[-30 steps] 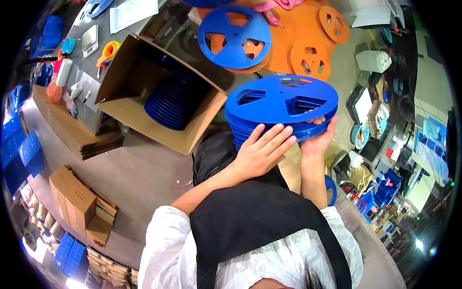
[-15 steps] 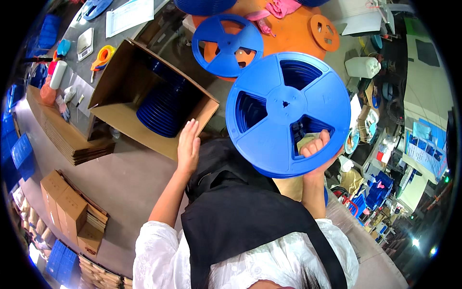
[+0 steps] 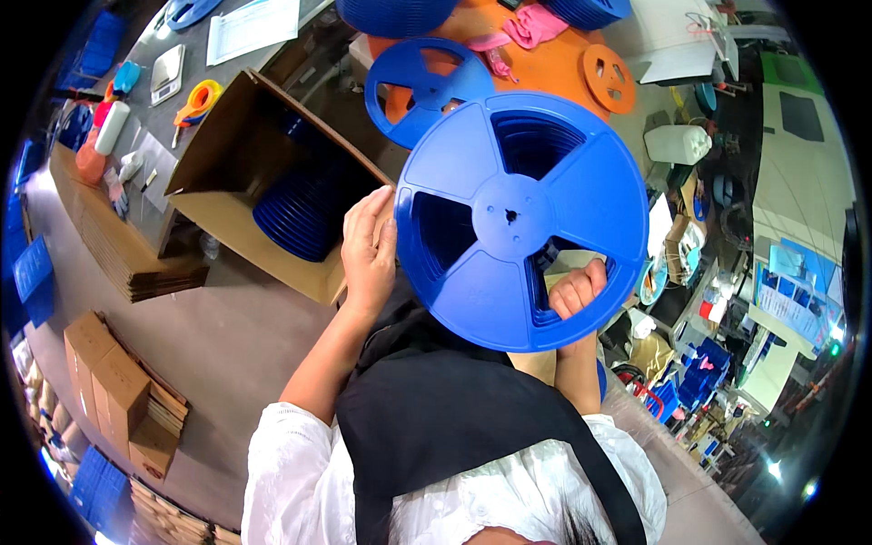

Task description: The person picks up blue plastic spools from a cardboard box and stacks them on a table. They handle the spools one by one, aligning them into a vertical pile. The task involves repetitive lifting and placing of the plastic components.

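Note:
A stack of blue plastic reels [image 3: 451, 153], with wide cutouts and a small hole at the hub, is held up in front of me. My right hand [image 3: 578, 289] grips the stack at its lower right, its fingers curled through a cutout and over the rim. Alongside the stack's left rim is my left hand [image 3: 371, 254], fingers stretched out; whether it touches the rim I cannot tell. Just beyond that hand, an open cardboard box [image 3: 245, 213] lies with its mouth toward me. More blue reels [image 3: 295, 213] stand in a row inside it.
Past the stack, an orange round surface [image 3: 554, 68] carries another blue reel [image 3: 409, 68], an orange reel [image 3: 607, 80] and a pink cloth [image 3: 534, 25]. A grey table [image 3: 195, 77] at far left holds a scale [image 3: 167, 73] and tape [image 3: 200, 98]. Flattened cardboard [image 3: 136, 259] lies at left.
The reel stack has moved left and slightly toward me, carried by my right hand. My left hand has shifted right and is now close beside the stack's rim.

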A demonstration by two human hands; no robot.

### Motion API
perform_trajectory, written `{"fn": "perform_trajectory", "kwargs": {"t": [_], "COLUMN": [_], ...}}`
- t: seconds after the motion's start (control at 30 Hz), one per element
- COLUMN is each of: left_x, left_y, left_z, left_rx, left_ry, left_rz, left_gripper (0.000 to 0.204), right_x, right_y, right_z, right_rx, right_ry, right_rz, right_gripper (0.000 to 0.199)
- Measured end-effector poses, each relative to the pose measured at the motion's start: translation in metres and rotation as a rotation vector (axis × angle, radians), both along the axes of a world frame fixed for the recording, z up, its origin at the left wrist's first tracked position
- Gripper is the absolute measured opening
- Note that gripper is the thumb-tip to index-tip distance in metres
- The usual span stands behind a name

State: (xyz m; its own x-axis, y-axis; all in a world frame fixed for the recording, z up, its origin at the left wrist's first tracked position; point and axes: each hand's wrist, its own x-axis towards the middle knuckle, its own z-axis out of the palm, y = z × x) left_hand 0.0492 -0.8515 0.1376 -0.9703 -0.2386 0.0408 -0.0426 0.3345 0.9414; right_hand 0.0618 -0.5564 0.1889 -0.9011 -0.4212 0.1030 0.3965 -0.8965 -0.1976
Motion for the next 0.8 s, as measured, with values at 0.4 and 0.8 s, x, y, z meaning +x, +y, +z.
{"fn": "perform_trajectory", "kwargs": {"t": [0.4, 0.8], "left_x": [-0.005, 0.019], "left_y": [0.024, -0.031], "left_z": [-0.009, 0.007], "left_rx": [0.974, 2.064], "left_ry": [-0.565, -0.295], "left_rz": [-0.228, -0.134], "left_gripper": [0.084, 0.082], "right_x": [-0.018, -0.002], "right_y": [-0.077, -0.020], "right_z": [0.049, 0.008], "right_rx": [0.915, 0.715], "right_ry": [-0.403, -0.575], "right_rz": [0.047, -0.156], "right_gripper": [0.048, 0.028]}}
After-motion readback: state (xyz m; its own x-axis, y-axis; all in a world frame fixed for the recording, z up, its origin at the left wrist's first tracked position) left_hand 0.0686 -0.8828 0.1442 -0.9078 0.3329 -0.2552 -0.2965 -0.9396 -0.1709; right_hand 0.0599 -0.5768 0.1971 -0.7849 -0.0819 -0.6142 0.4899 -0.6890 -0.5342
